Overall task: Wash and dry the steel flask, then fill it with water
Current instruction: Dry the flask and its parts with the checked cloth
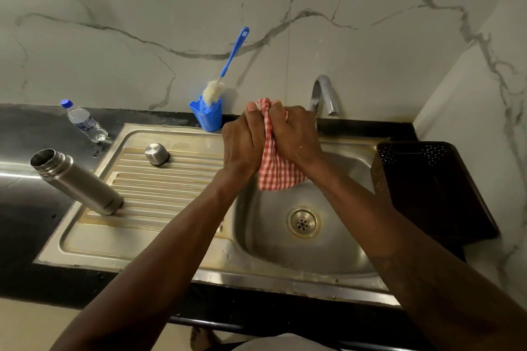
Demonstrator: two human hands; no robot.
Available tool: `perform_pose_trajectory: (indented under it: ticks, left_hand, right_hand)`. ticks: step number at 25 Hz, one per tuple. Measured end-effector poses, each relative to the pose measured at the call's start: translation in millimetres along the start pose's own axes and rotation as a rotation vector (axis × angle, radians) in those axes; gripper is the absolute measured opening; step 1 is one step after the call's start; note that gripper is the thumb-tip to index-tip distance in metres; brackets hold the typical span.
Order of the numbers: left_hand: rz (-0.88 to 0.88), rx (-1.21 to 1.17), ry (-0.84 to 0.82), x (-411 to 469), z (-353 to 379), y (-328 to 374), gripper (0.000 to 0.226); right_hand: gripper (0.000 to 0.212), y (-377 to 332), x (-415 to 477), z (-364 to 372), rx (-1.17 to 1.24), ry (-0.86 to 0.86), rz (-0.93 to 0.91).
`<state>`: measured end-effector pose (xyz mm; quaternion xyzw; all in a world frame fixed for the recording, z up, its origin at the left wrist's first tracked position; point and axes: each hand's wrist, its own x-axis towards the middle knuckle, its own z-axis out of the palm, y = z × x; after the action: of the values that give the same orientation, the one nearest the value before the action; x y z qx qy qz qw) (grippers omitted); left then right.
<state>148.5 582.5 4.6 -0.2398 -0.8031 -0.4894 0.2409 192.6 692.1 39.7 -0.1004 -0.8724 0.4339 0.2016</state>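
The steel flask [75, 181] stands uncapped on the left end of the ribbed drainboard [159, 188], its open mouth towards the upper left. Its steel cap [156, 153] sits further back on the drainboard. Over the sink basin [285, 248], my left hand [242, 145] and my right hand [296, 137] are both closed around a red-and-white checked cloth [275, 172], which hangs bunched between them. A plastic water bottle [84, 121] with a blue cap stands on the black counter at the back left.
A blue holder [208, 117] with a blue-handled bottle brush [228, 65] stands against the marble wall. The steel tap [323, 94] curves over the basin behind my hands. A dark perforated basket [427, 188] sits right of the sink. The drain [302, 221] is open.
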Motion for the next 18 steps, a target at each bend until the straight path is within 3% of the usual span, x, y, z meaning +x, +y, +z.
perform_pose_trajectory:
  ticks: [1, 3, 5, 6, 8, 11, 13, 15, 17, 18]
  left_hand:
    - [0.129, 0.079, -0.006, -0.1, -2.2, -7.1, 0.048]
    - [0.181, -0.015, -0.138, 1.3, -9.5, -16.8, 0.055]
    - [0.165, -0.043, -0.217, 3.2, -15.2, -22.4, 0.051]
    - [0.15, -0.008, -0.232, 4.2, -13.6, -21.5, 0.049]
    - [-0.085, -0.015, -0.229, 11.9, -9.8, -6.6, 0.055]
    - [-0.766, -0.073, -0.432, 30.0, -12.9, 10.8, 0.069]
    - [-0.938, -0.138, -0.575, 30.5, -15.9, 10.9, 0.075]
    - [-0.8, -0.055, -0.614, 25.0, -10.5, 15.5, 0.072]
    - [-0.43, 0.167, -0.493, 12.1, -3.0, 17.6, 0.062]
    - [-0.206, 0.255, -0.358, 7.9, -2.4, 17.5, 0.06]
  right_hand:
    - [0.052, -4.5, 2.1, -0.9, 0.032, -0.113, 0.169]
    - [0.048, -9.6, 1.2, 0.0, 0.344, -0.372, 0.481]
    - [0.05, -0.2, -1.8, 10.4, 0.582, -0.37, 0.563]
    - [0.051, 1.3, -1.7, 12.9, 0.56, -0.316, 0.568]
    - [0.057, 5.2, -2.0, 15.2, 0.347, -0.198, 0.456]
    - [0.06, 14.7, -8.3, 11.4, 0.081, -0.071, 0.139]
    - [0.069, 30.1, -11.9, 13.9, 0.064, -0.032, -0.042]
    - [0.082, 43.1, -16.0, 19.3, 0.057, 0.008, -0.097]
    - [0.077, 41.1, -12.9, 17.6, 0.039, 0.106, -0.141]
    - [0.066, 39.8, -13.9, 15.7, 0.019, 0.183, -0.19]
